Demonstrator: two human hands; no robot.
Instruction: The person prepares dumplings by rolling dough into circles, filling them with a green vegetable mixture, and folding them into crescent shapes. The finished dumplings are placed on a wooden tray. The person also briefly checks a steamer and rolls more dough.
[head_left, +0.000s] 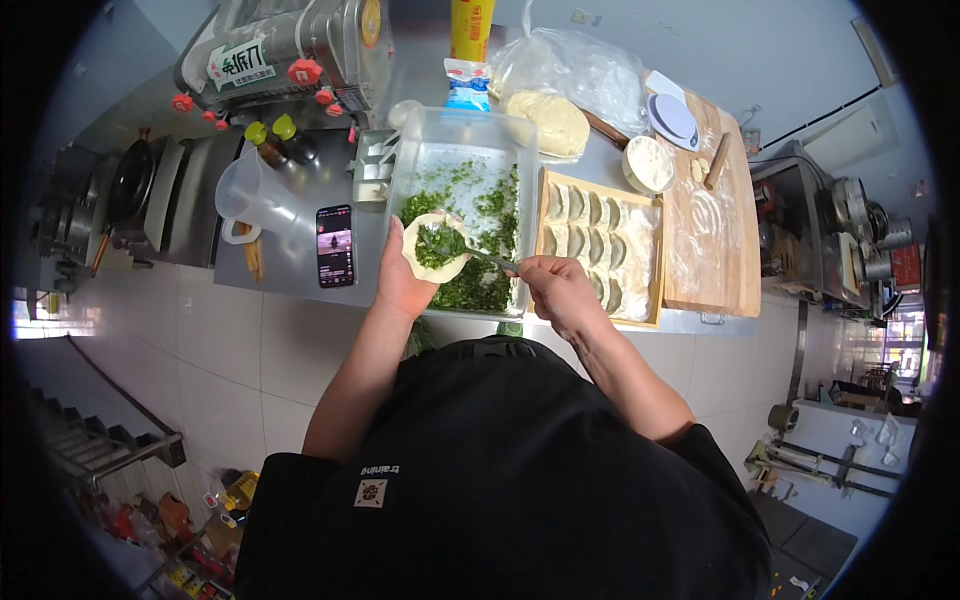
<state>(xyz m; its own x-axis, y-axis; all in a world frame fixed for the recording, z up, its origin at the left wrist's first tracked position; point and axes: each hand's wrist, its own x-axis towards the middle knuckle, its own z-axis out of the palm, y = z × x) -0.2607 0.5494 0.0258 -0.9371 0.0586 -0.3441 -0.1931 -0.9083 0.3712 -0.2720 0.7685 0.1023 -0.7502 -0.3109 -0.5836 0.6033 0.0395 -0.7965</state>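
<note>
On my left hand (401, 277) lies a round dough wrapper (416, 271) with chopped green filling (441, 246) in its middle. My right hand (556, 289) grips the handle of a metal utensil (491, 259), whose tip rests in that filling. Both hands are over the near part of a clear plastic tub (529, 150) that holds more chopped greens (480, 289). Right of the tub, a wooden tray (660, 259) dusted with flour carries rows of folded dumplings (596, 244); my right hand partly covers its near left corner.
A smartphone (335, 246) and a clear measuring jug (251, 196) stand left of the tub. Behind are a dough lump (547, 124) and a bowl of flour (649, 165). At right, a floured wooden board (727, 262) bears a rolling pin (718, 160). A metal machine (300, 37) occupies the back left.
</note>
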